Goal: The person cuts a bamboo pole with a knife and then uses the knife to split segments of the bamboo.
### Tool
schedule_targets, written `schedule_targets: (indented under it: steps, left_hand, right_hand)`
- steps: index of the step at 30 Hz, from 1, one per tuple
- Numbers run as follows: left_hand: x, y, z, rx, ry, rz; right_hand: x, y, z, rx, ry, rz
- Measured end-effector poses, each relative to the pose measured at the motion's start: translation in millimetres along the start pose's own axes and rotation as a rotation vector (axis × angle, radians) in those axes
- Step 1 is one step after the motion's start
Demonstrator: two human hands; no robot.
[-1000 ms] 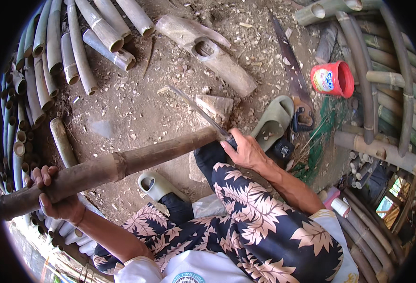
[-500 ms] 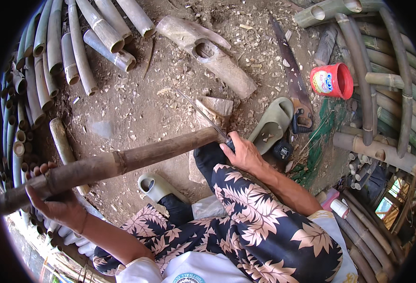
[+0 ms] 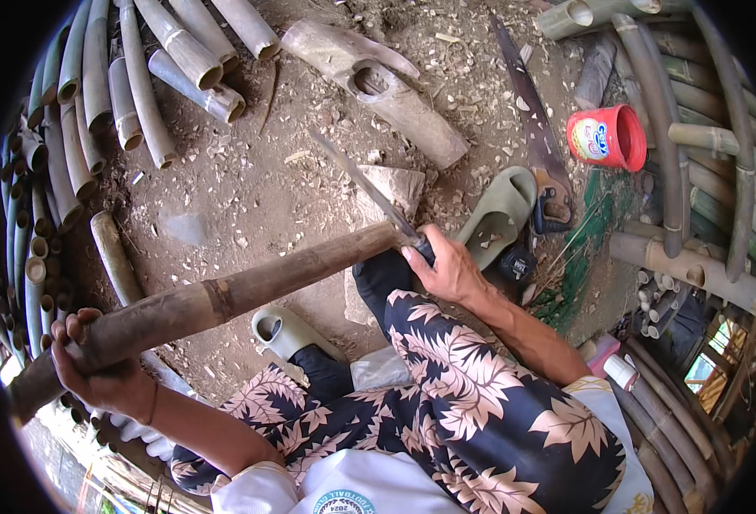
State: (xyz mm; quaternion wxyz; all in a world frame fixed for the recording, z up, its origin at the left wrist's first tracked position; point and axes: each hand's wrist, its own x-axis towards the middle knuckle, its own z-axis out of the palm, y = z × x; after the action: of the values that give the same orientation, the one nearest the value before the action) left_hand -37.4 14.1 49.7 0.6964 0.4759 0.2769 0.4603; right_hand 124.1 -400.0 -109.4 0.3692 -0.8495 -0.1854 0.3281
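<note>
A long brown bamboo pole [image 3: 249,287] slants across my lap, its left end lower and nearer the picture's rim. My left hand [image 3: 104,377] wraps round it near that end, with fingertips showing over the top. In my right hand [image 3: 451,270] is the dark handle of a knife [image 3: 369,190]. Its long, narrow blade points up and left, passing at the pole's right end; whether it touches the bamboo I cannot tell. Just beyond that end a wooden block [image 3: 391,188] rests on the ground.
Cut bamboo lengths [image 3: 147,103] lie at the left. A hollowed log piece [image 3: 412,120], a handsaw [image 3: 537,128] and a red bucket [image 3: 609,139] are farther off. Green sandals [image 3: 498,214] and a black tape measure [image 3: 516,264] lie by my right hand. Stacked bamboo [image 3: 712,171] lines the right.
The knife blade has turned to show more of its flat side. My left fingers have closed farther over the pole, whose left end sits slightly lower.
</note>
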Motion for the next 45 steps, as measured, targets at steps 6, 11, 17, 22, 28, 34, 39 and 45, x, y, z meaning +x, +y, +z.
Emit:
schedule_targets:
  steps: [6, 11, 17, 22, 28, 34, 39, 45]
  left_hand:
    - [4.5, -0.9, -10.3, -0.201, -0.199, -0.042]
    - [7.7, -1.5, -16.6, -0.294, -0.258, -0.033]
    - [3.3, 2.4, -9.8, -0.294, -0.370, -0.004]
    - [4.2, 7.3, -12.8, -0.264, -0.440, 0.005]
    - [1.9, 12.1, -14.0, -0.227, -0.546, -0.059]
    - [5.9, 14.8, -13.2, -0.321, -0.694, -0.100]
    - [-9.3, 16.7, -0.1, -0.078, -0.032, -0.110]
    - [-70.3, 44.2, 41.9, 0.095, 0.032, 0.152]
  right_hand:
    - [-2.3, -13.3, 4.0, 0.115, 0.336, -0.425]
    - [3.7, 11.4, -3.0, -0.054, -0.044, 0.061]
    - [-1.9, -20.0, -5.0, 0.096, 0.279, -0.365]
    - [-2.1, 23.7, -4.0, -0.118, -0.138, 0.111]
    - [-7.1, -22.7, -6.3, 0.217, 0.285, -0.365]
    - [-4.3, 37.2, 6.3, -0.093, -0.078, 0.045]
    - [-11.0, 0.8, -11.4, 0.083, 0.248, -0.053]
    - [-31.6, -6.1, -17.4, -0.107, 0.310, -0.184]
